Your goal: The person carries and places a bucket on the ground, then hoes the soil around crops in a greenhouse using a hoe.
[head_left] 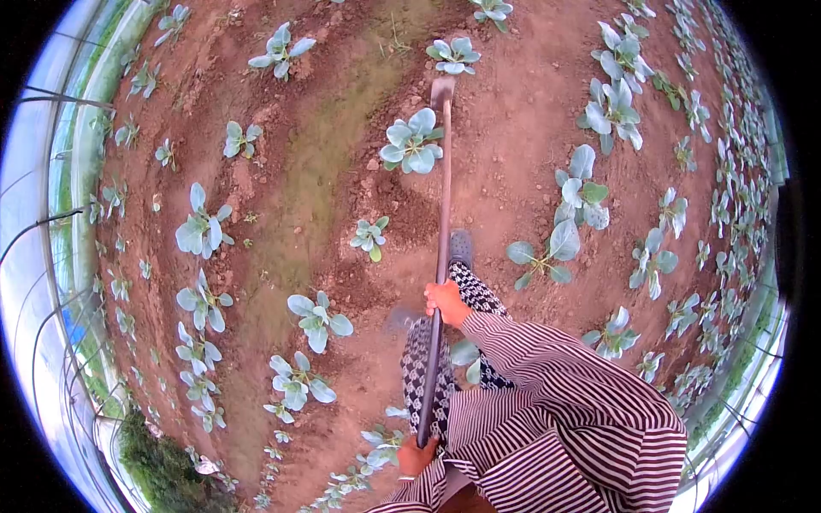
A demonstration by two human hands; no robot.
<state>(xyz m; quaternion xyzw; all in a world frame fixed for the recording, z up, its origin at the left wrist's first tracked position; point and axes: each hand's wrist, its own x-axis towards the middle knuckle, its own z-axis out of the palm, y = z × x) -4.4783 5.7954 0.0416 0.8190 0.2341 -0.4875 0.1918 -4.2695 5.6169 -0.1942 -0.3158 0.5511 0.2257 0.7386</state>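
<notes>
A long-handled hoe [444, 192] reaches forward from my body, its metal blade [442, 89] near the soil between two leafy seedlings. My right hand [446, 301] is closed around the middle of the handle. Lower down, close to my waist, my left hand [417, 456] wraps the dark end of the same handle. Left of the blade grows a broad blue-green cabbage-like plant [413, 142], and just beyond it stands another plant [453, 56]. I cannot tell whether the blade touches the ground.
Rows of similar plants [614, 111] run along both sides. A greenish strip of soil [312, 171] lies to the left. My shoe [461, 248] is beside the handle, with a small seedling [370, 238] to its left. Greenhouse framing [64, 342] curves along the left edge.
</notes>
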